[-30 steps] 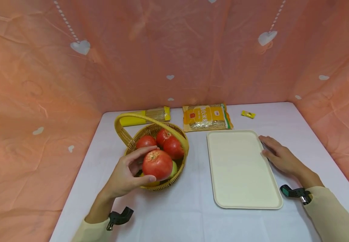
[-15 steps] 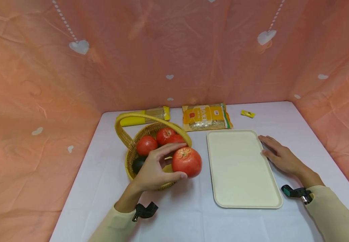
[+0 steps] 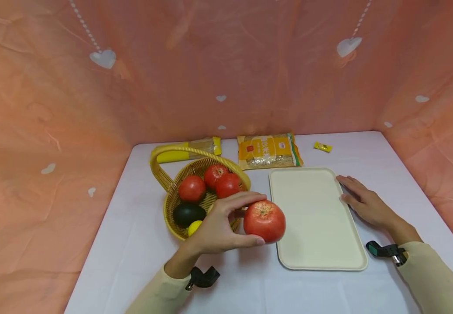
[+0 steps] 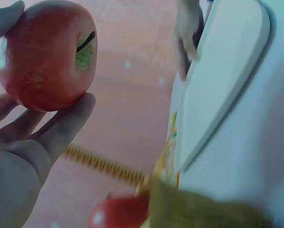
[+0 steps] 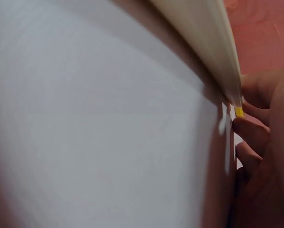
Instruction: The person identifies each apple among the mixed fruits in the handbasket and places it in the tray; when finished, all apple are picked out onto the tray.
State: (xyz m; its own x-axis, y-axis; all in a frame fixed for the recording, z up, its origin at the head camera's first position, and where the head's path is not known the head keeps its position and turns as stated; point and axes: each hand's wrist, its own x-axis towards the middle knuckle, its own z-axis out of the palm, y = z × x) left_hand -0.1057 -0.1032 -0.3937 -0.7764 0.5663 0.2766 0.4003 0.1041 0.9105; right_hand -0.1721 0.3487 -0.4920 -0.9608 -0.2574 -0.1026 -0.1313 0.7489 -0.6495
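Note:
My left hand [image 3: 220,226] holds a red apple [image 3: 264,221] between thumb and fingers, in the air between the basket and the tray's left edge. The left wrist view shows the same apple [image 4: 49,54] with its dark stem. Behind the hand stands a yellow wicker basket [image 3: 168,218] with a tall handle. Inside it lie red apples [image 3: 192,189], a dark green oval fruit [image 3: 188,214] and a yellow fruit [image 3: 194,227], partly hidden by my hand. My right hand [image 3: 368,207] rests at the right edge of a cream tray [image 3: 314,218], fingers relaxed and touching its rim.
At the back of the white-covered table [image 3: 234,288] lie a yellow pack of noodles [image 3: 200,148], an orange-and-clear food bag [image 3: 269,151] and a small yellow wrapped sweet [image 3: 322,147]. A pink cloth with hearts [image 3: 226,65] hangs behind.
My left hand has carried the apple rightward from over the basket to the tray's left edge, uncovering the dark and yellow fruit. The right hand and tray have stayed in place.

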